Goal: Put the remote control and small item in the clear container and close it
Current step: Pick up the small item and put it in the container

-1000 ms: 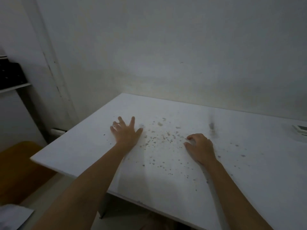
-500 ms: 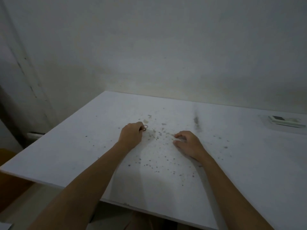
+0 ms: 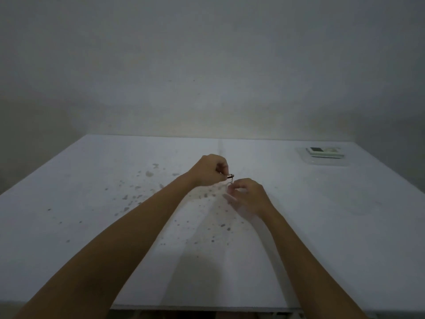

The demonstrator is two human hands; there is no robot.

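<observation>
Both bare forearms reach forward over a white, paint-speckled flat surface [image 3: 92,226] that meets a pale wall. The left hand [image 3: 208,170] is curled into a loose fist above the middle of the surface, its fingers [image 3: 222,168] closed down tight on a small dark cylindrical metal item with a short chain [image 3: 230,177]. Only the tip of that item pokes out toward the right, the chain dangling from it. The right hand [image 3: 249,195] sits just beside and slightly nearer, its thumb and forefinger pinched narrowly together at the lower end of the chain, while the remaining fingers [image 3: 230,199] are blurred and partly spread, low over the surface; whether they touch it cannot be told. The two hands nearly meet, joined by the small item between them.

Well apart, at the far right corner of the surface, a flat clear plastic container [image 3: 303,161] lies against the white top. On or in it rests a white rectangular remote control with a dark screen [image 3: 326,152], lying flat with its long side across the view; whether it sits inside the container or on its lid cannot be told
</observation>
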